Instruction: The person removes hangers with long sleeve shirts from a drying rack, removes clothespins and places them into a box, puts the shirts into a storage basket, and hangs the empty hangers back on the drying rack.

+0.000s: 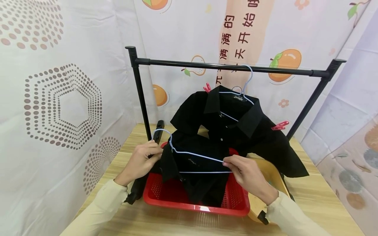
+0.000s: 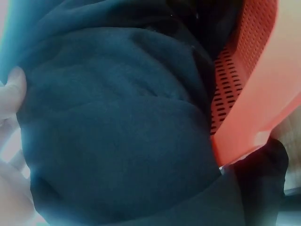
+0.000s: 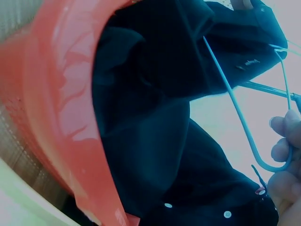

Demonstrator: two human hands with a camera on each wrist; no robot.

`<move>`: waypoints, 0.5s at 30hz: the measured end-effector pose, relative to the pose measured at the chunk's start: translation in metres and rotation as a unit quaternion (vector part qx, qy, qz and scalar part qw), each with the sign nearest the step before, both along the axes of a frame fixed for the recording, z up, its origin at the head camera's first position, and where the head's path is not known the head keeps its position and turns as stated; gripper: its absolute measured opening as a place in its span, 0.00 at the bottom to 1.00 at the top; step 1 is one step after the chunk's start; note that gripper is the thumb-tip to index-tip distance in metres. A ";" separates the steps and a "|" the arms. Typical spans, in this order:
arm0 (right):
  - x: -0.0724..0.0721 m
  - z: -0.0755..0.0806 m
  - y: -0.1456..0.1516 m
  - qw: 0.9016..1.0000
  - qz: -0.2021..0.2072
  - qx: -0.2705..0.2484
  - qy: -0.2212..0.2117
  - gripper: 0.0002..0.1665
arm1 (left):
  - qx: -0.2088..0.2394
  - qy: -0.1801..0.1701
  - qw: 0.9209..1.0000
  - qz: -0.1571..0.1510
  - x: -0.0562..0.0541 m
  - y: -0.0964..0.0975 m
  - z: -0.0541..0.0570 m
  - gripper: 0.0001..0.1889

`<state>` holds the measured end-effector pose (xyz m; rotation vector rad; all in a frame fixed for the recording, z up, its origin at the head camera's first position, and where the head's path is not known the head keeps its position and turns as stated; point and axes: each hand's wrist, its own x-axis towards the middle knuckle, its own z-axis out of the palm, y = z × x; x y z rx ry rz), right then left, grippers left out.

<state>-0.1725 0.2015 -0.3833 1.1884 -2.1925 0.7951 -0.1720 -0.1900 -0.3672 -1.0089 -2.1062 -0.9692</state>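
A black collared shirt [image 1: 196,144] lies partly in a red basket [image 1: 168,205]. A light blue wire hanger [image 1: 200,155] has one side inside its collar, and the hook points up to the left. My left hand [image 1: 143,162] pinches the shirt near the collar; in the left wrist view a thumb [image 2: 16,87] presses on the dark cloth. With thumb and fingers, my right hand [image 1: 248,173] pinches the free end of the hanger, whose bent corner shows between the fingers in the right wrist view [image 3: 268,167].
Behind, another black shirt [image 1: 265,137] hangs from a black rack [image 1: 189,64] on a blue hanger, with a pink clothespin [image 1: 280,126] at one shoulder and a second clothespin [image 1: 207,88] at the other. A yellow basin [image 1: 265,165] stands right of the basket. Patterned curtains surround the wooden table.
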 end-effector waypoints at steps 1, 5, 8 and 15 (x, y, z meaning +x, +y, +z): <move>0.000 0.001 0.001 1.000 -0.003 0.000 0.002 0.14 | 0.003 -0.005 1.000 -0.002 0.000 -0.001 -0.001 0.19; 0.000 0.002 0.006 1.000 -0.012 -0.001 0.014 0.20 | 0.011 -0.019 1.000 -0.006 0.001 -0.003 -0.004 0.16; 0.000 0.002 0.011 1.000 -0.019 -0.007 0.023 0.13 | 0.013 -0.014 1.000 -0.011 0.002 -0.003 -0.005 0.14; 0.001 0.005 0.026 0.998 -0.047 -0.025 0.031 0.07 | 0.014 -0.014 1.000 -0.021 0.001 -0.004 -0.008 0.12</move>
